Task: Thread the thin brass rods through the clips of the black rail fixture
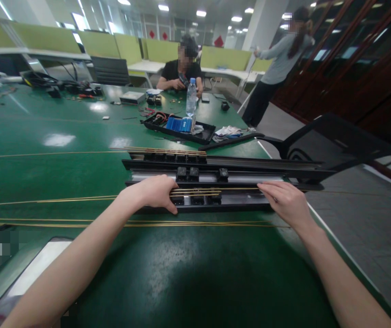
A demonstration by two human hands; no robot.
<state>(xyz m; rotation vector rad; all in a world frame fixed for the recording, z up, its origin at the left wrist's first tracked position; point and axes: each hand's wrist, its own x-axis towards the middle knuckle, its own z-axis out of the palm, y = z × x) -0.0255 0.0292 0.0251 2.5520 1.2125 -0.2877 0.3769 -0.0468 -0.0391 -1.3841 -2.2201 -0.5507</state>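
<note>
My left hand [156, 192] spans the nearest black channel rail [239, 207], its thumb on the near wall and its fingers toward the far wall. Thin brass-coloured rods [197, 194] run out from beneath it, over small black blocks [198, 199] seated in the rail. Between thumb and fingertips, my right hand [286, 200] pinches the end of one thin brass rod [238, 188] above the rail's right part. Behind lies a second rail [250, 175] with black blocks [193, 173] in it. A third rail [264, 162] has several rods [168, 151] along its top.
Loose rods [195, 224] lie on the green table [182, 269] in front of the rails. Farther back are a black tray [205, 132] with a blue item, a water bottle [191, 98] and cloths [228, 133]. A black chair [339, 141] stands at right. Two people are beyond.
</note>
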